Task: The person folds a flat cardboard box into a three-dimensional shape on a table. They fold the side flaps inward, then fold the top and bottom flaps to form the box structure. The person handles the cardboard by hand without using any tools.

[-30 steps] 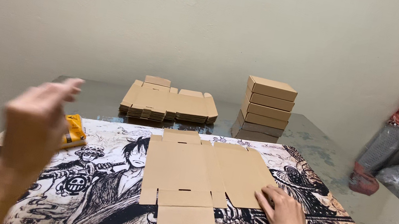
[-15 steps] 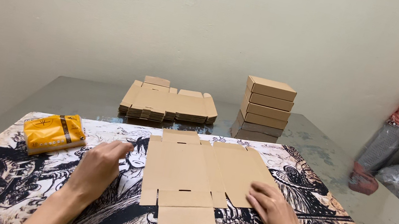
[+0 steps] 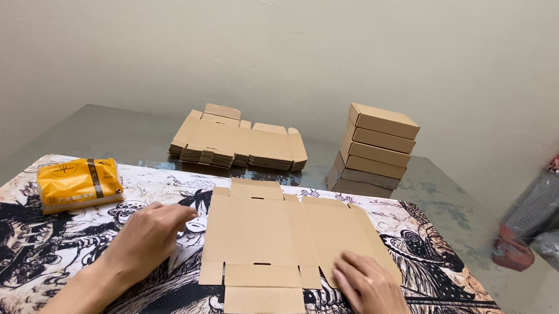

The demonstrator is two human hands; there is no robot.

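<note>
A flat, unfolded brown cardboard box blank [image 3: 280,241] lies on a black-and-white printed mat [image 3: 11,247] in front of me. My left hand [image 3: 146,237] rests palm down on the mat, its fingertips at the blank's left edge. On the blank's right panel lies my right hand [image 3: 366,295], pressing flat with the fingers together. Neither hand grips anything.
A yellow packet [image 3: 77,183] lies on the mat at the left. Further back on the glass table [image 3: 440,201] are a pile of flat box blanks [image 3: 239,144] and a stack of several folded boxes [image 3: 378,142]. A wall stands behind; bags and cloth at the right.
My left hand came down from mid-air at the left and settled on the mat beside the blank, uncovering the yellow packet. My right hand slid slightly up the blank's right panel.
</note>
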